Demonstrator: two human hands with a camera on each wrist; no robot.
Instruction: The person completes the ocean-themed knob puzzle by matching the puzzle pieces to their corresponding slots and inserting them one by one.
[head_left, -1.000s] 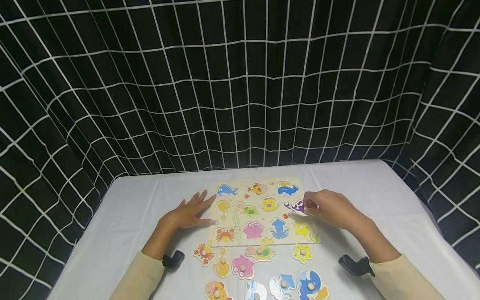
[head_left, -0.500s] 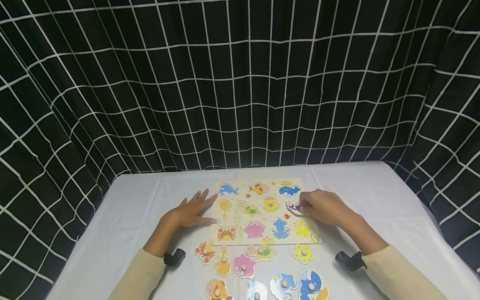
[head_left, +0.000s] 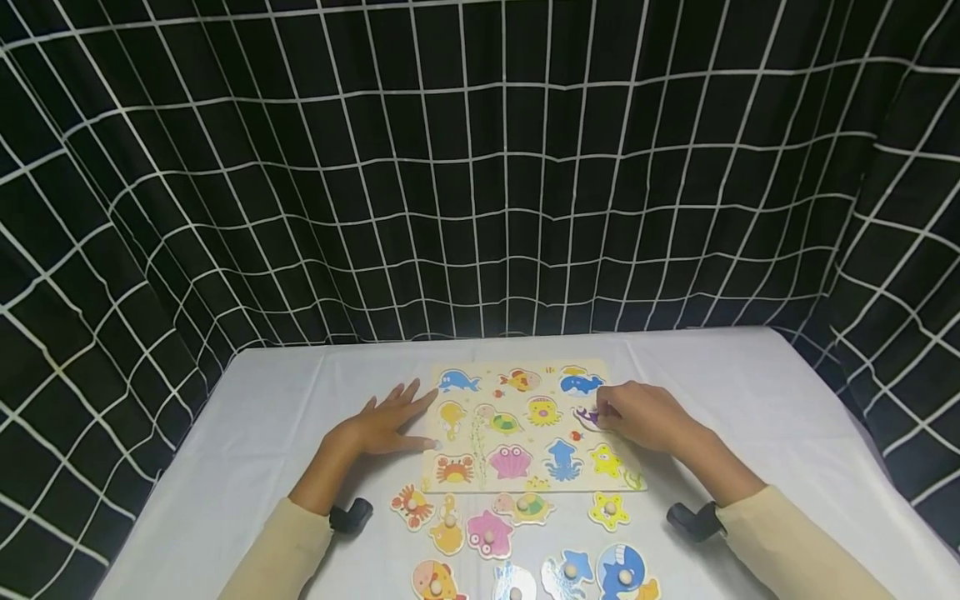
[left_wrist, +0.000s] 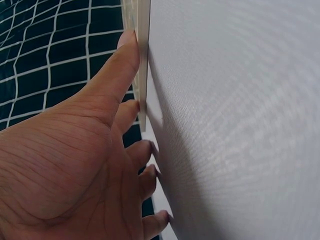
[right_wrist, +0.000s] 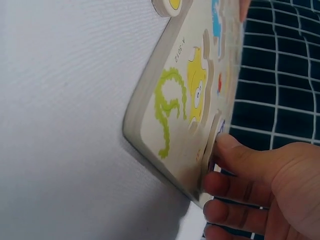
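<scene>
A wooden sea-animal puzzle board (head_left: 480, 483) lies on the white-covered table. My right hand (head_left: 643, 415) is at its right side, thumb and fingers pinching a purple-and-white puzzle piece (head_left: 587, 417) over a recess there. Most of that piece is hidden by the fingers; in the right wrist view its edge (right_wrist: 218, 131) shows at the thumb, low against the board. My left hand (head_left: 386, 422) lies spread at the board's left edge, thumb and index finger on the board. The left wrist view shows the thumb (left_wrist: 125, 60) on the board's edge and other fingertips down on the cloth.
Several knobbed pieces lie in front of the board: a crab (head_left: 412, 507), a seahorse (head_left: 447, 533), a turtle (head_left: 525, 507), a pink piece (head_left: 490, 534), a yellow starfish (head_left: 609, 510). Nearer are a fish (head_left: 435, 577) and blue pieces (head_left: 622, 567). A black gridded curtain (head_left: 480, 208) surrounds the table.
My right hand has moved slightly left and brought the purple piece from a tilt down closer over its recess. My left hand has stayed in place on the board.
</scene>
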